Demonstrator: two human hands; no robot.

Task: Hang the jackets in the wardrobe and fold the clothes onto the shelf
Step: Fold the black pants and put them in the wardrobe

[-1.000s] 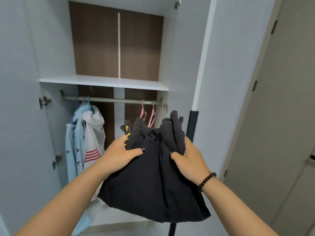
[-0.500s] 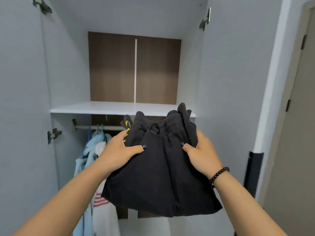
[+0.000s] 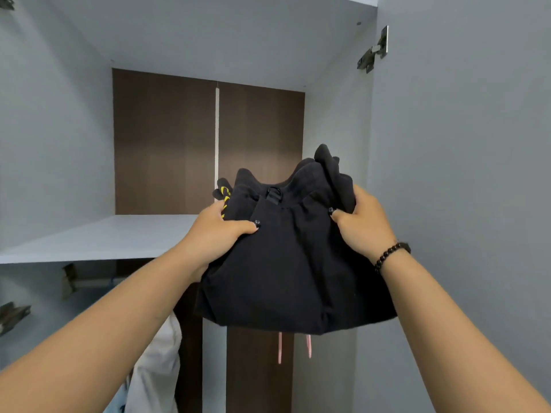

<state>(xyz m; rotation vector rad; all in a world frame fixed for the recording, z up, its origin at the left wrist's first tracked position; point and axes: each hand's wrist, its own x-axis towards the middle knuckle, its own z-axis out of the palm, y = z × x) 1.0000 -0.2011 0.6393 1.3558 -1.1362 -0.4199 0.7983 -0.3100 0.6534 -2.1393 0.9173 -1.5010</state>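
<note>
left hand (image 3: 219, 234) grips left edge of folded black garment (image 3: 292, 263), thumb on top | right hand (image 3: 362, 223) grips its right edge, thumb on top | garment held between both hands, raised at the white shelf (image 3: 98, 238) edge | hanging white jacket (image 3: 155, 368) below left hand

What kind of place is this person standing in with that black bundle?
Most likely a bedroom or dressing area at home, facing an open wardrobe: a white shelf, a garment hanging below, and door hinges on its side.
</note>
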